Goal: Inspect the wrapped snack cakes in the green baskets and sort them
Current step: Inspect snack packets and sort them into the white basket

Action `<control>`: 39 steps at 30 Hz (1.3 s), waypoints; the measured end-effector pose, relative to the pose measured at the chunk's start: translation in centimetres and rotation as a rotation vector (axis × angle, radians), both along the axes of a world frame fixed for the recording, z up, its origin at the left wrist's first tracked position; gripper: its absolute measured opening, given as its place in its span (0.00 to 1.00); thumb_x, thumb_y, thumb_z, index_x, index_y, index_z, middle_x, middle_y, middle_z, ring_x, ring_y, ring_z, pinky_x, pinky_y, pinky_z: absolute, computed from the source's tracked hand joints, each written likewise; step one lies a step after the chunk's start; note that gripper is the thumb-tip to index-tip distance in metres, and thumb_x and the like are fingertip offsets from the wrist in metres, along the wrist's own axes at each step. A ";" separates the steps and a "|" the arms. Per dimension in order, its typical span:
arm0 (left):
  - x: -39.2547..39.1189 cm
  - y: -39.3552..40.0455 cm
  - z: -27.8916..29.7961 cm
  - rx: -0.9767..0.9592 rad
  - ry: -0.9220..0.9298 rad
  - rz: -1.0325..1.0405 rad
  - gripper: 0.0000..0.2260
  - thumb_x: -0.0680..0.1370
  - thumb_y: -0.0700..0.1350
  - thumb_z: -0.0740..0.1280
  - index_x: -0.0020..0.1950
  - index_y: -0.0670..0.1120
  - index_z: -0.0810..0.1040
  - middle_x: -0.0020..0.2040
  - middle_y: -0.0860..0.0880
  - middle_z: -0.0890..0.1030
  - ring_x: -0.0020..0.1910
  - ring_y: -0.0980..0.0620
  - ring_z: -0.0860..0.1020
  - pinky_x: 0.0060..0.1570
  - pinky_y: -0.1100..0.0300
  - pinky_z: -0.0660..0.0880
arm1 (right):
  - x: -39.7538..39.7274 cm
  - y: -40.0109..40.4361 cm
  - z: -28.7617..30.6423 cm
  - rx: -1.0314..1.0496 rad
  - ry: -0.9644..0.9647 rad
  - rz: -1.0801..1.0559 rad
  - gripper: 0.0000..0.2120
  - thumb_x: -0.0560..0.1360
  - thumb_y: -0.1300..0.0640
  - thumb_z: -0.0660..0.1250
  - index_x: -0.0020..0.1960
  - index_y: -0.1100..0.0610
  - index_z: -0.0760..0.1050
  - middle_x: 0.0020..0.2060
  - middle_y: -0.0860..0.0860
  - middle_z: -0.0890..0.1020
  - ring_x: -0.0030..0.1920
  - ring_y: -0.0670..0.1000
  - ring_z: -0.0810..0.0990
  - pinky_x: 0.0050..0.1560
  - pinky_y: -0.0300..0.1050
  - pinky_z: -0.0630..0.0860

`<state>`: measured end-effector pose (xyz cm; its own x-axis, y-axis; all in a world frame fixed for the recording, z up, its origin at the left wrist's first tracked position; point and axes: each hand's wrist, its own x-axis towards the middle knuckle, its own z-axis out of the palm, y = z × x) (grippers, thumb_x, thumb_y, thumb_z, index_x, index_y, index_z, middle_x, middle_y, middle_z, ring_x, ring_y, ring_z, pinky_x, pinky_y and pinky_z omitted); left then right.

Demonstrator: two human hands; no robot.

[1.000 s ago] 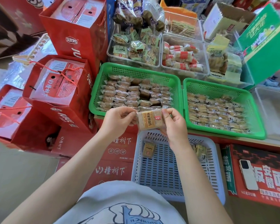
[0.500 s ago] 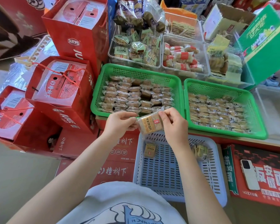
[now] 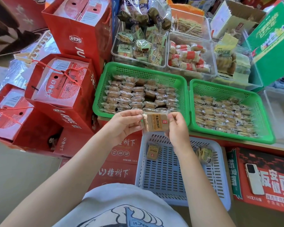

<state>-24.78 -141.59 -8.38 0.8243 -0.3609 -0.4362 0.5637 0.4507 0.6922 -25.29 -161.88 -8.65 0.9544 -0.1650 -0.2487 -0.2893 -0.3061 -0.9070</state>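
L hand [image 3: 124,124] & R hand [image 3: 176,128] fingers pinch snack cake [image 3: 154,122] over white basket [image 3: 220,163].

Single view, head-mounted wide-angle camera. It sits above the person's chest and looks forward and steeply down along both forearms, so the printed shirt front [image 3: 121,208] fills the lower edge. The fingertips [image 3: 138,117] of the left hand [image 3: 123,126] and those of the right hand [image 3: 175,126] meet near frame centre, close to the lens. Below the fingers lies the white basket [image 3: 220,177]; just beyond them stand the two green baskets [image 3: 138,69]; farther off, the clear bins [image 3: 167,46] reach the top edge. Lines bow toward the borders. No second view overlaps this one.
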 end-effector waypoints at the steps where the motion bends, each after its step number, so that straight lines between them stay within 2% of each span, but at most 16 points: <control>1: 0.2 0.0 0.0 0.007 -0.010 -0.012 0.05 0.77 0.36 0.68 0.52 0.41 0.80 0.40 0.46 0.84 0.38 0.51 0.82 0.42 0.62 0.81 | 0.1 0.1 0.1 0.020 0.028 -0.011 0.12 0.85 0.49 0.56 0.48 0.52 0.72 0.41 0.53 0.77 0.40 0.53 0.74 0.43 0.49 0.72; 5: 0.7 -0.1 -0.2 0.116 0.010 0.029 0.06 0.79 0.33 0.66 0.49 0.43 0.79 0.45 0.43 0.84 0.39 0.50 0.83 0.39 0.62 0.82 | 0.4 0.2 0.9 0.075 0.044 0.011 0.17 0.84 0.42 0.54 0.47 0.50 0.76 0.40 0.48 0.83 0.41 0.45 0.82 0.44 0.37 0.77; 10: 1.2 -1.0 -0.9 0.226 0.064 0.073 0.07 0.80 0.35 0.67 0.55 0.45 0.77 0.48 0.42 0.84 0.39 0.49 0.83 0.37 0.58 0.82 | 1.4 0.5 0.5 0.024 -0.054 -0.042 0.19 0.85 0.47 0.55 0.46 0.61 0.71 0.35 0.53 0.75 0.34 0.48 0.73 0.35 0.40 0.70; 12: 1.5 -1.5 -1.0 0.191 0.070 0.064 0.09 0.80 0.37 0.68 0.60 0.44 0.78 0.50 0.42 0.85 0.41 0.49 0.83 0.37 0.59 0.81 | 2.2 0.5 0.1 0.007 -0.071 -0.094 0.15 0.85 0.49 0.56 0.46 0.58 0.71 0.34 0.51 0.74 0.33 0.46 0.71 0.34 0.38 0.69; 13: 1.8 -1.6 -1.0 0.170 0.061 0.047 0.10 0.80 0.37 0.68 0.61 0.44 0.78 0.51 0.42 0.84 0.41 0.49 0.82 0.38 0.59 0.82 | 2.7 0.4 -0.2 0.004 -0.067 -0.133 0.12 0.84 0.50 0.57 0.48 0.55 0.72 0.36 0.50 0.76 0.35 0.46 0.73 0.37 0.37 0.71; 15: 2.2 -1.6 -1.2 0.150 0.031 0.003 0.15 0.78 0.37 0.70 0.64 0.44 0.78 0.50 0.43 0.84 0.42 0.50 0.82 0.41 0.58 0.82 | 3.8 0.1 -0.8 0.048 -0.033 -0.206 0.09 0.84 0.49 0.59 0.50 0.51 0.74 0.44 0.51 0.81 0.44 0.51 0.80 0.48 0.45 0.77; 17: 2.7 -1.8 -1.3 0.158 0.005 -0.050 0.20 0.75 0.36 0.72 0.67 0.46 0.76 0.47 0.45 0.84 0.42 0.51 0.82 0.44 0.58 0.82 | 4.7 -0.1 -1.4 0.087 0.009 -0.250 0.10 0.83 0.46 0.59 0.50 0.47 0.78 0.48 0.53 0.84 0.50 0.57 0.82 0.51 0.54 0.78; 21: 3.9 -2.5 -1.4 0.143 0.019 -0.040 0.19 0.76 0.32 0.71 0.65 0.46 0.76 0.42 0.46 0.84 0.40 0.52 0.82 0.42 0.60 0.82 | 6.3 -0.4 -2.2 0.137 0.064 -0.268 0.12 0.83 0.47 0.60 0.49 0.51 0.78 0.43 0.57 0.82 0.42 0.60 0.79 0.40 0.50 0.73; 24: 5.4 -2.6 -1.6 0.132 0.052 -0.017 0.16 0.77 0.31 0.68 0.63 0.44 0.76 0.41 0.46 0.82 0.37 0.54 0.81 0.41 0.62 0.81 | 7.6 -0.8 -2.8 0.180 0.109 -0.283 0.12 0.83 0.48 0.59 0.48 0.52 0.77 0.43 0.59 0.81 0.41 0.61 0.78 0.39 0.49 0.73; 28: 7.4 -2.6 -2.4 0.113 0.063 -0.024 0.16 0.79 0.31 0.66 0.65 0.44 0.75 0.45 0.45 0.81 0.37 0.54 0.80 0.43 0.61 0.80 | 9.2 -0.9 -2.7 0.325 0.179 -0.328 0.13 0.85 0.52 0.57 0.50 0.56 0.77 0.42 0.54 0.83 0.36 0.52 0.81 0.26 0.40 0.72; 30: 8.1 -2.9 -3.0 0.121 0.079 -0.002 0.17 0.79 0.31 0.66 0.67 0.44 0.75 0.50 0.42 0.79 0.39 0.53 0.79 0.45 0.61 0.80 | 10.0 -0.8 -3.2 0.323 0.210 -0.339 0.16 0.85 0.48 0.57 0.51 0.57 0.78 0.43 0.55 0.84 0.39 0.53 0.83 0.28 0.41 0.74; 32: 8.7 -3.3 -3.6 0.152 0.089 0.039 0.16 0.80 0.30 0.65 0.66 0.44 0.76 0.54 0.39 0.77 0.41 0.52 0.78 0.45 0.63 0.80 | 10.7 -0.6 -3.8 0.302 0.233 -0.321 0.20 0.81 0.39 0.59 0.52 0.54 0.79 0.45 0.53 0.85 0.43 0.54 0.84 0.35 0.44 0.76; 34: 9.5 -3.3 -4.5 0.209 0.071 0.058 0.16 0.81 0.31 0.64 0.65 0.45 0.76 0.53 0.40 0.77 0.41 0.52 0.76 0.44 0.63 0.79 | 11.2 -0.5 -4.0 0.278 0.257 -0.222 0.28 0.75 0.29 0.61 0.55 0.52 0.79 0.47 0.51 0.86 0.42 0.51 0.83 0.39 0.47 0.77; 36: 10.5 -3.0 -5.5 0.313 0.012 0.035 0.18 0.81 0.32 0.64 0.67 0.48 0.76 0.53 0.39 0.79 0.40 0.52 0.76 0.46 0.61 0.79 | 11.6 -0.9 -4.1 0.326 0.292 -0.102 0.23 0.76 0.36 0.65 0.58 0.54 0.77 0.47 0.52 0.85 0.37 0.48 0.80 0.34 0.43 0.75; 38: 11.5 -2.9 -6.5 0.523 -0.059 0.009 0.19 0.81 0.34 0.65 0.66 0.53 0.77 0.52 0.37 0.80 0.42 0.53 0.77 0.49 0.57 0.78 | 12.2 -1.4 -4.3 0.374 0.325 -0.029 0.11 0.80 0.51 0.68 0.59 0.56 0.76 0.49 0.54 0.83 0.38 0.49 0.80 0.33 0.43 0.76; 39: 11.9 -3.0 -6.9 0.656 -0.106 0.005 0.18 0.81 0.35 0.66 0.66 0.54 0.78 0.50 0.40 0.81 0.43 0.54 0.76 0.49 0.58 0.78 | 12.5 -1.7 -4.4 0.390 0.325 -0.021 0.10 0.79 0.56 0.68 0.59 0.55 0.76 0.51 0.55 0.82 0.40 0.49 0.81 0.33 0.42 0.77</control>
<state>-12.83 -144.61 -15.28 0.8759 -0.0445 -0.4804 0.4762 -0.0811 0.8756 -12.84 -163.58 -13.04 0.8152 -0.0187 -0.5789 -0.5776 0.0465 -0.8150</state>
